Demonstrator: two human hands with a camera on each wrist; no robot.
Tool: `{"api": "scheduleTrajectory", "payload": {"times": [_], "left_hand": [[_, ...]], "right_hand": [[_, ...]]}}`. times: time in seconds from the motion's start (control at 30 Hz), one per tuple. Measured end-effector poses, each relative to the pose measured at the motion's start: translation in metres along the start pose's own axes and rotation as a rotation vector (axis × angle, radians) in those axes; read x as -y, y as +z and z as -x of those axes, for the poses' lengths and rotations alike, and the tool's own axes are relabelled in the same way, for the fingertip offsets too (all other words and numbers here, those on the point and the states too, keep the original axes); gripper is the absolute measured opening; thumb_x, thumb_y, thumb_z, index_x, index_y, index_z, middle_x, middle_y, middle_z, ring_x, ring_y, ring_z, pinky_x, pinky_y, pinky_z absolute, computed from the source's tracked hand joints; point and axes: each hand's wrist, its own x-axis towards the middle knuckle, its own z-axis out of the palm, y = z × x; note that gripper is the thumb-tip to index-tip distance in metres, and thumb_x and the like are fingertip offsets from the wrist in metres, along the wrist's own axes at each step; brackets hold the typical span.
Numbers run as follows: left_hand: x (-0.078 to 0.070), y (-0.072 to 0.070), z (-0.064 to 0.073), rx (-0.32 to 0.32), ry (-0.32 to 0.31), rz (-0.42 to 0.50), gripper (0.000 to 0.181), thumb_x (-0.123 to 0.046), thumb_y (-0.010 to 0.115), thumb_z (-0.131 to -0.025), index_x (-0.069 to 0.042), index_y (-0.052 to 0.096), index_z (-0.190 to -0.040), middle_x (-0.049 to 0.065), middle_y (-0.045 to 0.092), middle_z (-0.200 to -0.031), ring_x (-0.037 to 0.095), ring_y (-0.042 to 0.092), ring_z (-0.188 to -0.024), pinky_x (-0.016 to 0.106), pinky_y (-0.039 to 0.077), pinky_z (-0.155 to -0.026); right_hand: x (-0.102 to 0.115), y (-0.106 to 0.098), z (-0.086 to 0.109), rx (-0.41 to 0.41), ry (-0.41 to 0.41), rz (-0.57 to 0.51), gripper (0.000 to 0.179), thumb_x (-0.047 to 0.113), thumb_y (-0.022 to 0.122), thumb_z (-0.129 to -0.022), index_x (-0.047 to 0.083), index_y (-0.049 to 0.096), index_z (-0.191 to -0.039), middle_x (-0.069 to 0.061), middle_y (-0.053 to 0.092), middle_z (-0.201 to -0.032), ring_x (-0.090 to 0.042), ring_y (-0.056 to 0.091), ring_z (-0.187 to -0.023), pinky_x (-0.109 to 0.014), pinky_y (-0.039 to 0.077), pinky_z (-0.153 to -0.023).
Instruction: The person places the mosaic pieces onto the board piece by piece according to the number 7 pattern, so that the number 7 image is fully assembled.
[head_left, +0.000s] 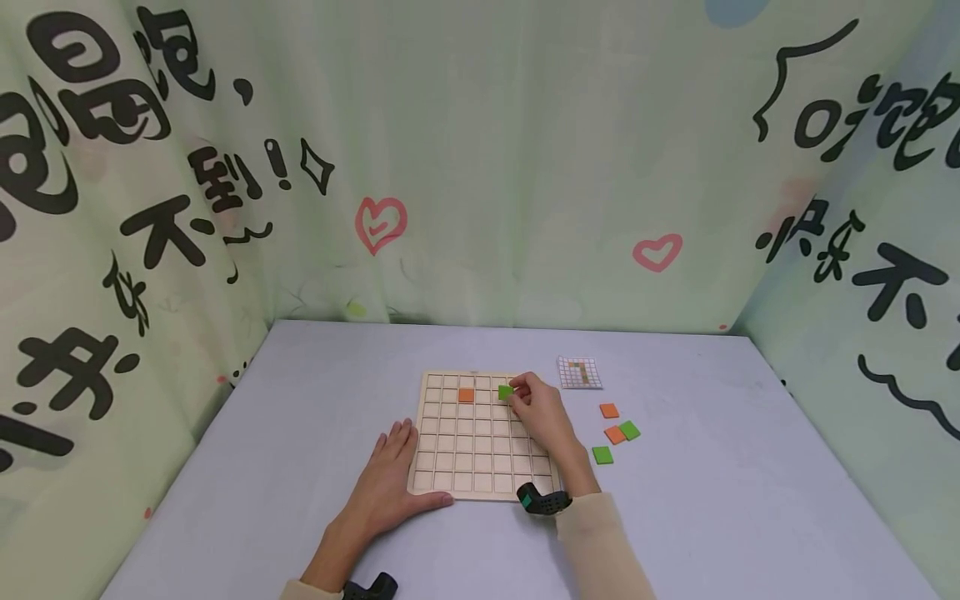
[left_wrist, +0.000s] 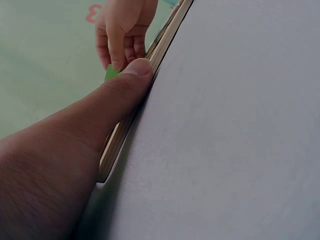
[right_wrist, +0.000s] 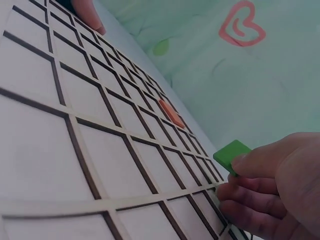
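Note:
A wooden grid board (head_left: 465, 462) of square cells lies on the table. My right hand (head_left: 542, 412) pinches a green square tile (right_wrist: 232, 154) between thumb and fingers, over the board's far right part. The tile is tilted in the right wrist view. An orange tile (head_left: 467, 395) sits in a cell of the second row from the far edge. My left hand (head_left: 386, 473) rests at the board's near left corner, fingers straight along the left edge. Its thumb (left_wrist: 127, 80) lies along the near edge, which shows as a layered wooden side (left_wrist: 120, 135) in the left wrist view.
Right of the board lie loose tiles: an orange one (head_left: 609, 411), another orange one (head_left: 615, 435) touching a green one (head_left: 629, 430), and a nearer green one (head_left: 603, 455). A small printed grid card (head_left: 579, 372) lies behind them. Printed curtains (head_left: 465, 167) surround the white table (head_left: 720, 467).

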Motion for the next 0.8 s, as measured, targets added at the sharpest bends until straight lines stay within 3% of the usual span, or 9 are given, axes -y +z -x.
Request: {"api": "scheduleTrajectory", "payload": {"times": [0.27, 0.8], "left_hand": [[0.001, 0.001, 0.000, 0.003, -0.004, 0.008, 0.122, -0.075, 0.074, -0.069, 0.003, 0.032, -0.154, 0.021, 0.027, -0.164, 0.034, 0.020, -0.155, 0.050, 0.018, -0.128], [-0.002, -0.001, 0.000, 0.020, -0.020, 0.001, 0.123, -0.074, 0.074, -0.069, 0.002, 0.031, -0.155, 0.020, 0.026, -0.165, 0.034, 0.020, -0.156, 0.051, 0.018, -0.128]], "right_hand": [[0.006, 0.011, 0.000, -0.006, -0.043, 0.026, 0.020, 0.013, 0.062, -0.097, 0.008, 0.066, -0.116, -0.006, 0.069, -0.096, -0.016, 0.064, -0.082, -0.029, 0.053, -0.069], [0.009, 0.026, -0.002, -0.036, -0.059, 0.122, 0.016, 0.017, 0.066, -0.097, 0.013, 0.068, -0.112, -0.002, 0.071, -0.092, -0.013, 0.062, -0.076, -0.029, 0.050, -0.064]]}}
